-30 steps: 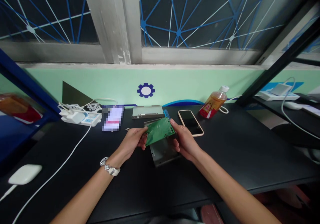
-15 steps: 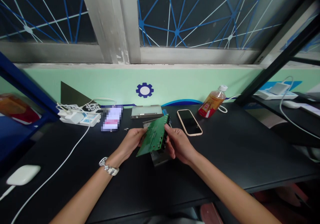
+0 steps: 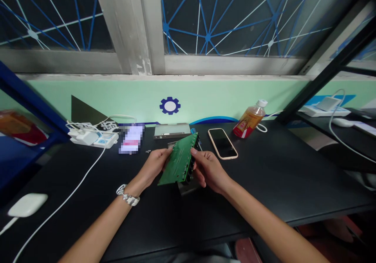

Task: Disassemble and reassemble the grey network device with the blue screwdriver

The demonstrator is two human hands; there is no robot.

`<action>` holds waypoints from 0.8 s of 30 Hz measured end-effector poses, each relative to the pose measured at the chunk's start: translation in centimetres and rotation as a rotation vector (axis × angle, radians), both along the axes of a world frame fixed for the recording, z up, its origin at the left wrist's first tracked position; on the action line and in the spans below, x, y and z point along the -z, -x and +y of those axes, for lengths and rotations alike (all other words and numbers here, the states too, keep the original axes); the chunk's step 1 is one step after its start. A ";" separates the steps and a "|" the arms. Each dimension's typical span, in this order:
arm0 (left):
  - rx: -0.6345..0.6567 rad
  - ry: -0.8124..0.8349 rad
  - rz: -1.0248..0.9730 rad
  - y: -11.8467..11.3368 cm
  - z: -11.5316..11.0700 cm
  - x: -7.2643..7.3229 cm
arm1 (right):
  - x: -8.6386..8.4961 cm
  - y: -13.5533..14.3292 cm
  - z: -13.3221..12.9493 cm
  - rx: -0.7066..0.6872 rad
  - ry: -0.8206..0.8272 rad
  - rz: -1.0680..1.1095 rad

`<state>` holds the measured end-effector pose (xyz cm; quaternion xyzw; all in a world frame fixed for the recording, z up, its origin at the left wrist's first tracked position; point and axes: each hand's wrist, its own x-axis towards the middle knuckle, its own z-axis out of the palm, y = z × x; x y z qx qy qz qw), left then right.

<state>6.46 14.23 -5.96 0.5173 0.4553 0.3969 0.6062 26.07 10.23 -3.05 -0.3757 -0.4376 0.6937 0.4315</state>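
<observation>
A green circuit board (image 3: 179,159) is held tilted above the desk, its flat soldered side facing me and black connectors along its right edge. My left hand (image 3: 157,163) pinches its left edge. On the other side, my right hand (image 3: 208,167) grips the connector edge, thumb on the board's face and fingers behind. Beneath the board lies a grey metal tray (image 3: 188,187), mostly hidden. Behind it rests a flat metal cover (image 3: 172,131). Part of a blue item (image 3: 193,131) shows behind the board; its kind is hidden.
Small screws (image 3: 148,151) lie left of the board, near a blurred-out phone (image 3: 132,138). A second phone (image 3: 222,143) and a drink bottle (image 3: 249,119) are at right. A white power strip (image 3: 94,137) trails a cable at left, with a white charger (image 3: 28,205) nearer me.
The circuit board has turned slightly and shifted a little left, showing more of its flat side. My right thumb has moved slightly left with it.
</observation>
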 end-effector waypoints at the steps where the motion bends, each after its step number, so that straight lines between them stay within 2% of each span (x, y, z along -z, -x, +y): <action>1: -0.020 0.003 -0.008 0.3 0.1 -0.2 | 0.0 -0.2 0.2 0.012 -0.028 -0.042; 5: -0.084 -0.009 -0.059 1.4 0.4 -1.7 | -0.2 -1.2 0.9 0.038 -0.143 -0.182; 12: -0.085 -0.034 -0.080 2.8 0.7 -3.4 | -0.9 -1.9 1.1 -0.014 -0.172 -0.320; 19: -0.042 0.002 -0.263 3.8 1.2 -3.5 | -0.9 -1.9 1.4 0.004 -0.167 -0.210; 24: -0.004 -0.033 -0.254 4.1 1.4 -2.7 | -0.3 -2.0 1.6 0.034 -0.210 -0.146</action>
